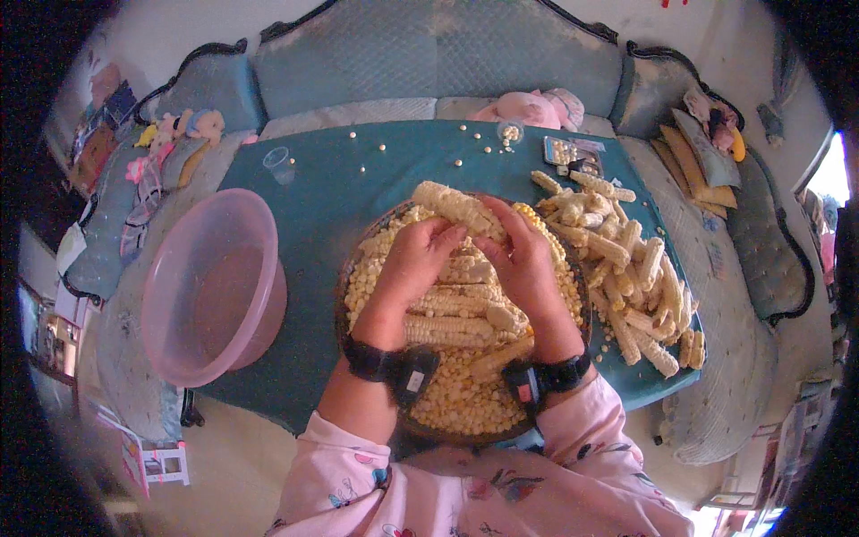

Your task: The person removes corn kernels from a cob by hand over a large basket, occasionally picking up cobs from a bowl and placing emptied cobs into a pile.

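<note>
My left hand (419,255) and my right hand (520,248) both hold one pale corn cob (453,205) above a round basket. The cob slants down to the right; my right fingers wrap its lower right end, and my left fingers and thumb touch its near side. Below, the basket (587,315) holds loose corn kernels (463,399) and several ears of corn (449,332) lying across them. Both wrists carry black straps with small devices. To the right of the basket, a heap of corn cobs (607,248) lies on the green-covered table.
A pink translucent plastic basin (258,329) stands tilted on the left of the green tablecloth (312,215). A clear cup (278,164), a small container of kernels (510,132) and a clear box (570,156) are at the far side. A blue-grey sofa (376,60) surrounds the table.
</note>
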A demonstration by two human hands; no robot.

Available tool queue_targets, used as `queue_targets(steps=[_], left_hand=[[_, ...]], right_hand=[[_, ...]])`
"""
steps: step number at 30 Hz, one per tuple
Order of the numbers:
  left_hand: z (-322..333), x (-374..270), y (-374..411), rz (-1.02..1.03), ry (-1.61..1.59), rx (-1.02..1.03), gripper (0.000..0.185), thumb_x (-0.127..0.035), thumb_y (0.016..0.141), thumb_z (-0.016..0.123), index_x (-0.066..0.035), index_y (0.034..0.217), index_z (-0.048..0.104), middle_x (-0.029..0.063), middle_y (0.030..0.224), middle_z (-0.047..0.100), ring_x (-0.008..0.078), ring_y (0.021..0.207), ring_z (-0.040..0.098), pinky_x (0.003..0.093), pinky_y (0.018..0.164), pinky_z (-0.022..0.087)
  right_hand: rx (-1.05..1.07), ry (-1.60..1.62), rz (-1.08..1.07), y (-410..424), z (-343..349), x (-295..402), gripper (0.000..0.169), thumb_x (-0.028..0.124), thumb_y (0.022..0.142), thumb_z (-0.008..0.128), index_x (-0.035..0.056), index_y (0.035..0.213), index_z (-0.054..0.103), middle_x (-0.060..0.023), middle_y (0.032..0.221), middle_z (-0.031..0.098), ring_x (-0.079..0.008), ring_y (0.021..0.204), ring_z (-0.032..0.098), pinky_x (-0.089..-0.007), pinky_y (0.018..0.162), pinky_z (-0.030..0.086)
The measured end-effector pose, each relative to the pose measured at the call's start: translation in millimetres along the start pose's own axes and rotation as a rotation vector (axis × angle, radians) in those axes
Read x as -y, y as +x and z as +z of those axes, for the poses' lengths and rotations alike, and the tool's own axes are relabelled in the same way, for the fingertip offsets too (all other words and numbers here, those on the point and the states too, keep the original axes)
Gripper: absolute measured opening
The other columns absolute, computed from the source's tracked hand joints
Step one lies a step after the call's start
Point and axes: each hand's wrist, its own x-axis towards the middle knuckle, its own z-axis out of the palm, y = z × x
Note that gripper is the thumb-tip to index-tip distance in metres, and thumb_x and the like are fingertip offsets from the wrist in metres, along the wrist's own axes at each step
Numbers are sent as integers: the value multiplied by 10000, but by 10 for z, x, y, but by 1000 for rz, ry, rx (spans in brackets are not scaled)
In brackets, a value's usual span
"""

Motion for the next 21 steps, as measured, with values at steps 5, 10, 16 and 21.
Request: queue_targets(steps=[5, 10, 16, 21], left_hand=[[-8, -56, -1, 98, 148, -103, 245, -224, 782, 581, 20, 805, 566, 156, 714, 597, 260, 638, 574, 337, 591, 438], [72, -90, 0, 151, 466, -197, 197, -170, 759, 580, 18, 814, 553, 177, 729, 593, 320, 688, 580, 359, 589, 444], [126, -97, -21, 177, 163, -198, 211, -188, 728, 612, -9, 805, 531, 143, 665, 570, 323, 641, 563, 392, 563, 433], [68, -92, 5, 282, 446, -287, 299, -242, 668, 686, -53, 857, 553, 120, 774, 571, 276, 739, 555, 346, 634, 434]], right_hand=[[-17, -16, -4, -2, 19, -44, 393, 128, 736, 633, 37, 1094, 499, -158, 981, 558, -288, 813, 557, -327, 678, 455], [-11, -77, 77, -15, 41, 29, 359, 119, 742, 630, 29, 1069, 511, -156, 905, 582, -262, 739, 577, -326, 646, 461], [-130, 97, 114, 8, 15, -41, 324, 123, 767, 611, 19, 1060, 517, -152, 836, 592, -178, 664, 563, -301, 596, 450], [-67, 77, 101, 9, 30, -121, 334, 130, 766, 613, 24, 1067, 516, -144, 879, 594, -192, 680, 559, -284, 611, 447]])
